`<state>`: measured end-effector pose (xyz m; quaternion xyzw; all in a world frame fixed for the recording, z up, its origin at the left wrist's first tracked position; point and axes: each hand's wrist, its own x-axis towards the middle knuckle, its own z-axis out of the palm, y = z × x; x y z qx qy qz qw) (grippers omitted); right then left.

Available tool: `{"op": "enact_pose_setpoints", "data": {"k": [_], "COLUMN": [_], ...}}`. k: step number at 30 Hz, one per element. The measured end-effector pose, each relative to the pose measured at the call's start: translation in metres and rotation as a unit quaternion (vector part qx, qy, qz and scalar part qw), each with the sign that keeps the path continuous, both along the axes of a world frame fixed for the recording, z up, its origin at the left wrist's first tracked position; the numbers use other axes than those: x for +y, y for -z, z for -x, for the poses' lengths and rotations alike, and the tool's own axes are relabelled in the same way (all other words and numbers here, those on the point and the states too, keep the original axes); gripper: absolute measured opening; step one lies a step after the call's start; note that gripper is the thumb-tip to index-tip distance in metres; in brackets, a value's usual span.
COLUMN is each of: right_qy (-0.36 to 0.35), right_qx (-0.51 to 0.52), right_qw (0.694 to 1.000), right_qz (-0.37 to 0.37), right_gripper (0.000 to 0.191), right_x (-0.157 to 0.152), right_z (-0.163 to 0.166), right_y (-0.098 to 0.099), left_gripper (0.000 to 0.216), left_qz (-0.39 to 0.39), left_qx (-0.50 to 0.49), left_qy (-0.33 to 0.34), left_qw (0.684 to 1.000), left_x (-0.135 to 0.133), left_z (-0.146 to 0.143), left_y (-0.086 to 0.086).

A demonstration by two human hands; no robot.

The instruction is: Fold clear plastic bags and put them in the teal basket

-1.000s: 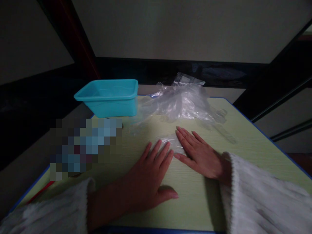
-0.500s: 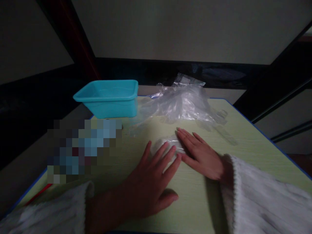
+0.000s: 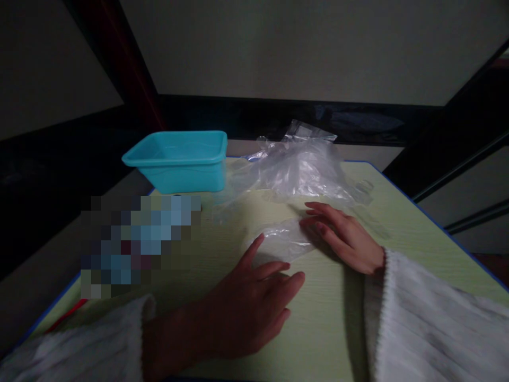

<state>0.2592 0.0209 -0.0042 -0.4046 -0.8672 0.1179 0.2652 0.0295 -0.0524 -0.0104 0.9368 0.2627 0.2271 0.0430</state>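
Observation:
A folded piece of thin clear plastic film (image 3: 284, 239) lies flat on the table between my hands. My left hand (image 3: 254, 302) is at its near left side, palm down. Its fingers are spread, and one fingertip reaches the edge of the film. At the film's right end is my right hand (image 3: 344, 236), fingers stretched out and slightly bent. Those fingertips touch or hover just over the film; I cannot tell which. Farther back lies a crumpled heap of clear plastic (image 3: 306, 167), with glove-like finger shapes at its right edge.
A turquoise plastic basin (image 3: 181, 178) stands at the back left of the pale green table (image 3: 318, 329), which has a blue edge. A blurred-out patch (image 3: 147, 233) hides items at the left. Near it is a thin red strip (image 3: 67, 315). Panels rise behind the table.
Both hands have drawn apart, uncovering more of the film. My right hand has moved right and lifted a little; my left has slid toward me, its fingers bending more.

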Motion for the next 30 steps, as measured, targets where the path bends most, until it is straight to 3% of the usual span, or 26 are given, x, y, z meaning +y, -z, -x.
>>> {"op": "enact_pose_setpoints", "data": {"k": [9,30], "right_qy": [-0.026,-0.081], "right_qx": [-0.066,-0.097], "right_qw": [0.997,0.989], "right_qz": [-0.035,-0.077], "right_gripper": [0.033,0.032], "right_x": [0.001,0.001], "right_z": [-0.001,-0.012], "right_y": [-0.006,-0.009], "left_gripper": [0.026,0.025], "left_qz": [-0.024,-0.079], "left_qx": [-0.006,0.004], "left_qy": [-0.023,-0.123], "left_qw": [0.999,0.989], "left_x": [0.007,0.032], "left_z": [0.002,0.015], "left_y": [-0.002,-0.002]}}
